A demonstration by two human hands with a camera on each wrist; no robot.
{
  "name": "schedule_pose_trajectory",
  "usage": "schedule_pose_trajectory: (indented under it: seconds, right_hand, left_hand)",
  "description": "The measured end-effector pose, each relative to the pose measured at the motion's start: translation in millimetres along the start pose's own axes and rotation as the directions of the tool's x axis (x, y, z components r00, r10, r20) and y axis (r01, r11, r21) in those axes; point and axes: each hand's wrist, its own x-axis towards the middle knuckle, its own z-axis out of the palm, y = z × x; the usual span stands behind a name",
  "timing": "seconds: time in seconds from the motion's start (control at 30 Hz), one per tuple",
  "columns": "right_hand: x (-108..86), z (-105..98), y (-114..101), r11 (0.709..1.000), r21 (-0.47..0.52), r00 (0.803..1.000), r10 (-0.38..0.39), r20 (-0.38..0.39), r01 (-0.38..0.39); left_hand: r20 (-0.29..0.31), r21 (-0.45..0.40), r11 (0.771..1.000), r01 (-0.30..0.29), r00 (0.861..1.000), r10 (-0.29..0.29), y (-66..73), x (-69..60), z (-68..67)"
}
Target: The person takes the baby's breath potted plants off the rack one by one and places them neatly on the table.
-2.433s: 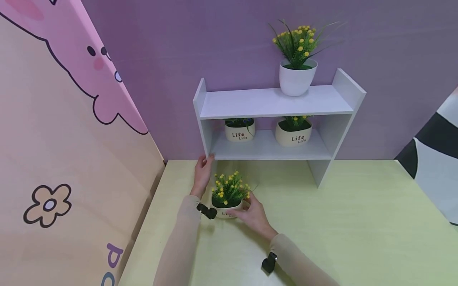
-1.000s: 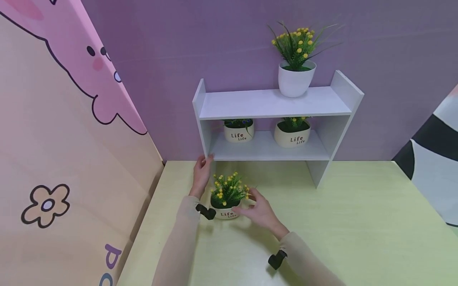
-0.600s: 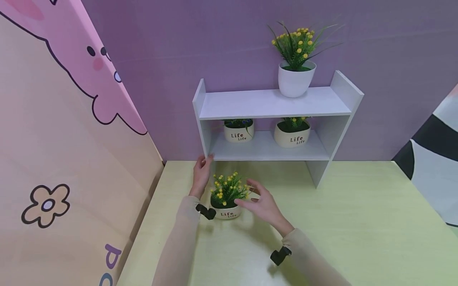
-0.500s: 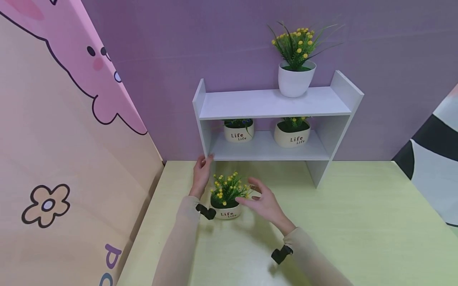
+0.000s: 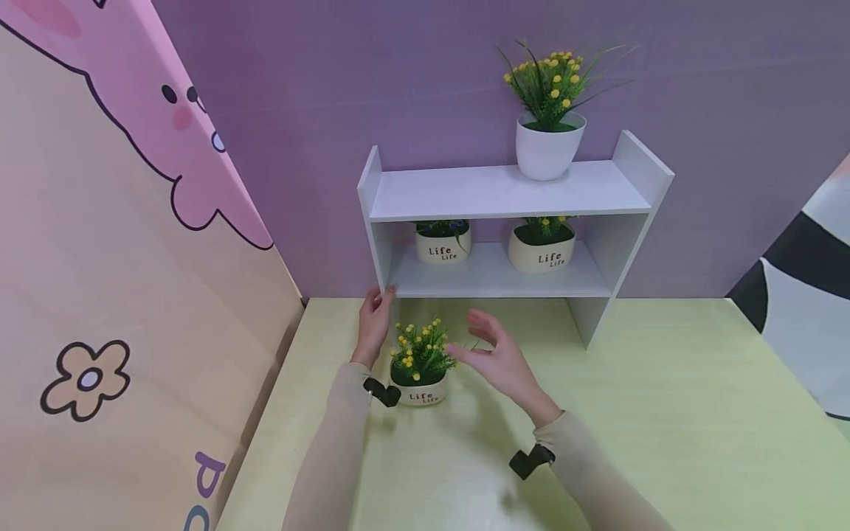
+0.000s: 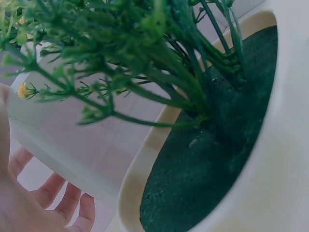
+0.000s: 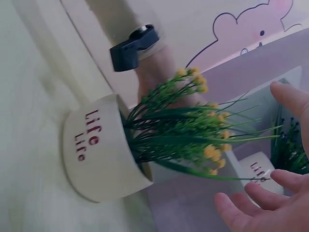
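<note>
My left hand (image 5: 375,324) holds the lower left side panel of a white two-tier shelf (image 5: 505,193), its thumb at the front edge; in the left wrist view its fingers (image 6: 53,193) lie along the panel's edge. A cream oval flower pot (image 5: 420,392) lettered "Life Life", with yellow artificial flowers (image 5: 425,350), stands upright on the table in front of that panel. Just right of the flowers, my right hand (image 5: 501,361) hovers with fingers spread and grips nothing. The right wrist view shows the pot sideways and apart from the fingers.
On the middle tier stand two more cream flower pots, a left one (image 5: 443,245) and a right one (image 5: 543,251). A tall white flower pot (image 5: 550,151) sits on the top tier. A purple wall (image 5: 299,110) rises behind the pale table (image 5: 664,413).
My right hand has let go of the cream flower pot and moved up and to the right, its fingers opening. The pot stays where it stood. My left hand has kept its place on the shelf.
</note>
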Motion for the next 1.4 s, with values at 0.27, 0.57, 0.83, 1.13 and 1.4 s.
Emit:
schedule_pose_trajectory:
  seconds: [0.27, 0.57, 0.83, 1.13, 1.4]
  right_hand:
    - [-0.1, -8.7, -15.3, 1.0, -0.015, 1.0, -0.005, 0.007, 0.005]
    - [12.4, -28.6, -41.3, 0.998, 0.049, 0.998, -0.045, -0.033, 0.047]
    - [26.1, -52.7, -70.1, 0.992, 0.066, 0.991, -0.097, -0.093, 0.104]
    - [30.1, -65.5, -87.5, 0.995, 0.001, 0.992, -0.1, -0.083, 0.101]
    - [30.6, -72.9, -95.7, 0.994, 0.009, 0.988, -0.112, -0.107, 0.113]
  left_hand:
    - [0.001, 0.0, 1.0, 0.017, 1.0, -0.017, -1.9, 1.1, -0.2]
    - [-0.006, -0.004, 1.0, 0.004, 1.0, -0.004, 0.8, 1.8, -1.4]
    - [-0.005, 0.013, 1.0, 0.001, 1.0, -0.001, 2.7, 4.8, -1.9]
    - [-0.01, 0.017, 1.0, -0.004, 1.0, 0.004, 2.2, 4.2, -1.3]
    - [0.003, 0.02, 1.0, 0.001, 1.0, -0.001, 0.2, 0.9, -0.9]
